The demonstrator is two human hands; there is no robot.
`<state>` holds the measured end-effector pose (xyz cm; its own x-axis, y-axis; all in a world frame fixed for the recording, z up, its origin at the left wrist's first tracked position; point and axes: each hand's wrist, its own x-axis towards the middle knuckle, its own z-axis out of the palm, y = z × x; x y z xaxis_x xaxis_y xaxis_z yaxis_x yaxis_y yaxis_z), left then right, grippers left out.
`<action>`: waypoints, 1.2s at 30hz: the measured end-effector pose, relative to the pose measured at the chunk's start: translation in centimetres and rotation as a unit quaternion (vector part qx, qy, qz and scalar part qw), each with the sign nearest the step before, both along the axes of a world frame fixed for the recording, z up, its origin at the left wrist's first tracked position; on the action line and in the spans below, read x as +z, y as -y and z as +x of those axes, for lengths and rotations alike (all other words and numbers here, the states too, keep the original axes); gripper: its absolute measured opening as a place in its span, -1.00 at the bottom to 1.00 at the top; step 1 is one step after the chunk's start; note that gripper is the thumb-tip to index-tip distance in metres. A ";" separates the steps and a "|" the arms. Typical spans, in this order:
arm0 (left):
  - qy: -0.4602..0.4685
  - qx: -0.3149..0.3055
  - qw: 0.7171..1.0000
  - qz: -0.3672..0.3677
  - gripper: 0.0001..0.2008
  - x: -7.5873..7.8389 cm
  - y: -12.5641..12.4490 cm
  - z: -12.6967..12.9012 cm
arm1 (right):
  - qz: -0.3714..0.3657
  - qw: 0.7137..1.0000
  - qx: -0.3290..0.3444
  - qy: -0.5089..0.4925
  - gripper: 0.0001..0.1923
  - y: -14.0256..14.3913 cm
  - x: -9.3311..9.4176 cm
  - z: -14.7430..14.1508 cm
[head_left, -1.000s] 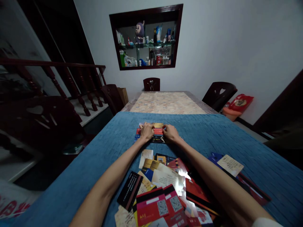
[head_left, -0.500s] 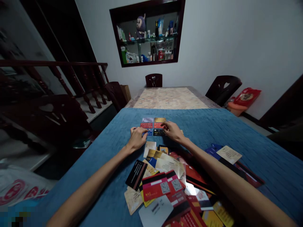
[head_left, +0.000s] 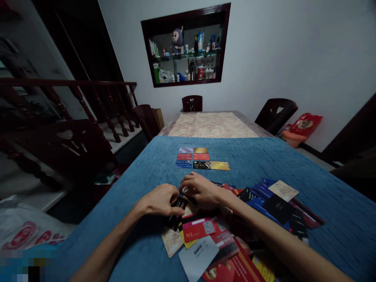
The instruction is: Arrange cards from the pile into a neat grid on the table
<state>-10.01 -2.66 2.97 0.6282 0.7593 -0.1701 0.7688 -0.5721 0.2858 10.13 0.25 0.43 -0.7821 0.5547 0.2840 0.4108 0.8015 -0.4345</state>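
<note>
We've pulled both hands back from the card grid (head_left: pixel 197 159) to the loose card pile (head_left: pixel 223 235) just below it. Left hand (head_left: pixel 160 200) and right hand (head_left: pixel 202 191) are pinching a black card (head_left: pixel 177 204) together, so another pick is underway.

Loose heap of plastic cards (head_left: pixel 205 235), overlapping, mostly red, on the blue cloth's near end

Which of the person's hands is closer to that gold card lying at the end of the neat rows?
Right. The right hand lies just below the gold card; the left hand sits farther left.
</note>
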 end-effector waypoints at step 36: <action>0.085 0.023 0.996 0.008 -0.87 -0.2 -0.5 -1.1 | 0.075 0.995 -0.058 0.040 -0.81 0.3 -2.3 -0.7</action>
<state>-11.15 -2.12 2.79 0.6117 0.7894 -0.0518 0.7357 -0.5435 0.4040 9.44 -0.07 -1.86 -0.7384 0.5995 0.3090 0.5334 0.7995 -0.2763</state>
